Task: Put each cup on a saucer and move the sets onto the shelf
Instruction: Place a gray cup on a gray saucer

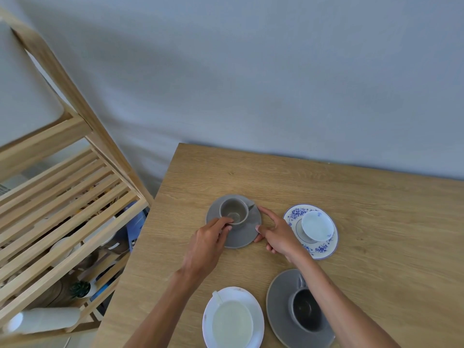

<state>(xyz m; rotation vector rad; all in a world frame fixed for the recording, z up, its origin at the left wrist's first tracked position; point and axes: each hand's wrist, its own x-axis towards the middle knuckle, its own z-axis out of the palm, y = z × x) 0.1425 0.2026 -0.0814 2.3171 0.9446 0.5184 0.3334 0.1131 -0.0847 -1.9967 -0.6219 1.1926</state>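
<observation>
A small grey cup (234,211) stands on a grey saucer (244,234) near the table's far left. My left hand (209,243) pinches the saucer's near-left rim, fingertips against the cup's base. My right hand (275,234) grips the saucer's right rim between thumb and fingers. To the right, a white cup (317,225) rests on a blue-flowered saucer (324,249). Close to me, a white cup (232,322) sits on a white saucer (258,312), and a dark grey cup (305,311) sits on a large grey saucer (276,305), partly behind my right forearm.
The wooden table (351,197) ends at a grey wall. A slatted wooden shelf unit (62,197) stands to the left of the table; its lower levels hold a small plant (79,288), a white bottle (45,320) and other items.
</observation>
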